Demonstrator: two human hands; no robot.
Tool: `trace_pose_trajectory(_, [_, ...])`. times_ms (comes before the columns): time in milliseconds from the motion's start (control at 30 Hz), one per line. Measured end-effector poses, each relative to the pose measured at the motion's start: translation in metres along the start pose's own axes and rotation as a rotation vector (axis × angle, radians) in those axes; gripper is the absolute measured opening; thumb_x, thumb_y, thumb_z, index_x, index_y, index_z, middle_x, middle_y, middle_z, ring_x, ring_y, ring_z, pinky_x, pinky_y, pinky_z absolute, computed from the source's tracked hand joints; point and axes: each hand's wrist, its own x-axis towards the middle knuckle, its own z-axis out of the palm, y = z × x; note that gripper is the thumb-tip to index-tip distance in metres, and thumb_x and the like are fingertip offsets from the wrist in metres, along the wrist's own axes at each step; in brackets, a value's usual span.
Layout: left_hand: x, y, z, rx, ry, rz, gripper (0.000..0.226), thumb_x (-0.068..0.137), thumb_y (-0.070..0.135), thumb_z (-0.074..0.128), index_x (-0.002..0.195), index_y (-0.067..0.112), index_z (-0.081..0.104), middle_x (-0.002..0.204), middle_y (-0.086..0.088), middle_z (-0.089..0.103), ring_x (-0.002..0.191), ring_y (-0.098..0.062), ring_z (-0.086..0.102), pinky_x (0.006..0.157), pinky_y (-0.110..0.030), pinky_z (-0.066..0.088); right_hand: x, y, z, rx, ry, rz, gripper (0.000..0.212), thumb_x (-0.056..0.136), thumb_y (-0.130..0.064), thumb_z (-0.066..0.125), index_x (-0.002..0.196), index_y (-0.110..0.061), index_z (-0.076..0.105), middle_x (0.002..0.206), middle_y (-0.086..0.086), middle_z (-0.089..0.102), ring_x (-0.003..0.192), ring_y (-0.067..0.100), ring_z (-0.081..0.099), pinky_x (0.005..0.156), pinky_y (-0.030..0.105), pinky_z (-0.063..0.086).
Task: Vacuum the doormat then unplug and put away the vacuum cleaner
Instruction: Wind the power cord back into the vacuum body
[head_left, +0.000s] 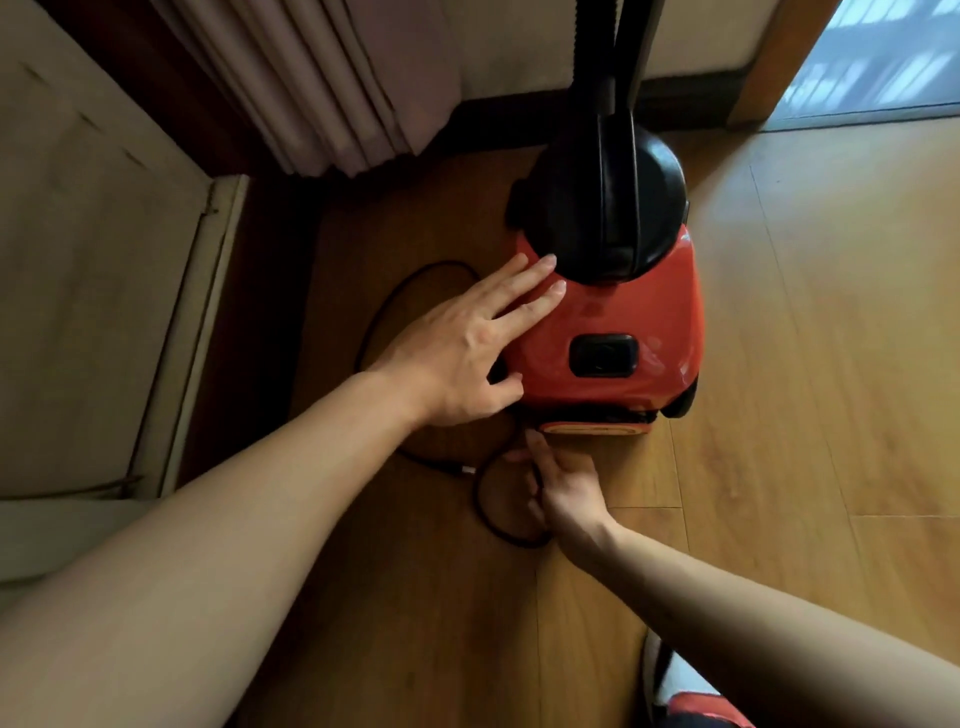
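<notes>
Left fingers (525, 279) touch vacuum cleaner (631, 306)

The wooden plank floor (805, 389) is carrying a red and black vacuum cleaner (613, 322), which is standing just off centre toward 1 o'clock. A black power cord (479, 501) is lying in loops at the cleaner's 7 and 9 o'clock. A shoe (696, 701) is resting at 5 o'clock.
</notes>
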Motion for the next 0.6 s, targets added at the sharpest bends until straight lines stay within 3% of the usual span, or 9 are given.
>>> trace_pose_trajectory(167, [-0.004, -0.005, 0.0, -0.002, 0.002, 0.001, 0.088, 0.087, 0.027, 0.069, 0.159, 0.029, 0.019, 0.168, 0.01, 0.001, 0.154, -0.009, -0.001, 0.122, -0.042, 0.026, 0.014, -0.001, -0.04, -0.205, -0.015, -0.048, 0.029, 0.1, -0.033, 0.062, 0.093, -0.006, 0.069, 0.065, -0.003, 0.061, 0.045, 0.014, 0.048, 0.042, 0.029, 0.036])
trace_pose_trajectory(267, [-0.006, -0.006, -0.001, 0.004, 0.01, 0.007, 0.088, 0.086, 0.026, 0.071, 0.158, 0.028, 0.02, 0.168, 0.009, 0.003, 0.154, -0.01, -0.001, 0.123, -0.041, 0.023, 0.019, -0.012, -0.063, -0.269, 0.039, -0.02, 0.019, 0.094, -0.032, 0.072, 0.098, -0.014, 0.073, 0.082, -0.006, 0.071, 0.061, 0.009, 0.061, 0.047, 0.019, 0.045])
trace_pose_trajectory(367, [-0.005, -0.008, -0.001, 0.017, 0.013, 0.012, 0.089, 0.085, 0.026, 0.072, 0.158, 0.027, 0.021, 0.168, 0.008, 0.004, 0.154, -0.011, 0.001, 0.123, -0.045, 0.025, 0.021, -0.028, -0.087, -0.344, 0.064, -0.018, 0.017, 0.087, -0.034, 0.079, 0.098, -0.022, 0.076, 0.086, -0.008, 0.077, 0.074, 0.005, 0.07, 0.056, 0.015, 0.05])
trace_pose_trajectory(467, [-0.003, -0.006, -0.002, 0.024, 0.01, 0.02, 0.088, 0.085, 0.025, 0.072, 0.158, 0.026, 0.022, 0.168, 0.009, 0.005, 0.154, -0.011, 0.0, 0.123, -0.04, 0.019, 0.022, -0.041, -0.114, -0.37, 0.074, 0.034, 0.021, 0.092, -0.025, 0.074, 0.081, -0.008, 0.07, 0.063, -0.004, 0.066, 0.05, 0.006, 0.058, 0.045, 0.017, 0.042])
trace_pose_trajectory(533, [-0.002, -0.004, -0.003, 0.036, -0.001, 0.025, 0.088, 0.086, 0.025, 0.072, 0.158, 0.026, 0.022, 0.168, 0.008, 0.004, 0.154, -0.01, -0.001, 0.122, -0.033, 0.012, 0.022, -0.046, -0.128, -0.347, 0.089, 0.092, 0.022, 0.096, -0.021, 0.067, 0.078, -0.009, 0.063, 0.059, -0.002, 0.048, 0.048, 0.009, 0.042, 0.047, 0.023, 0.034])
trace_pose_trajectory(600, [-0.001, -0.003, -0.004, 0.037, -0.001, 0.029, 0.088, 0.086, 0.025, 0.072, 0.158, 0.026, 0.021, 0.168, 0.008, 0.004, 0.154, -0.01, -0.001, 0.12, -0.031, 0.011, 0.019, -0.051, -0.133, -0.157, 0.08, 0.16, 0.02, 0.095, -0.023, 0.065, 0.077, -0.016, 0.06, 0.06, -0.004, 0.037, 0.051, 0.01, 0.031, 0.052, 0.028, 0.029])
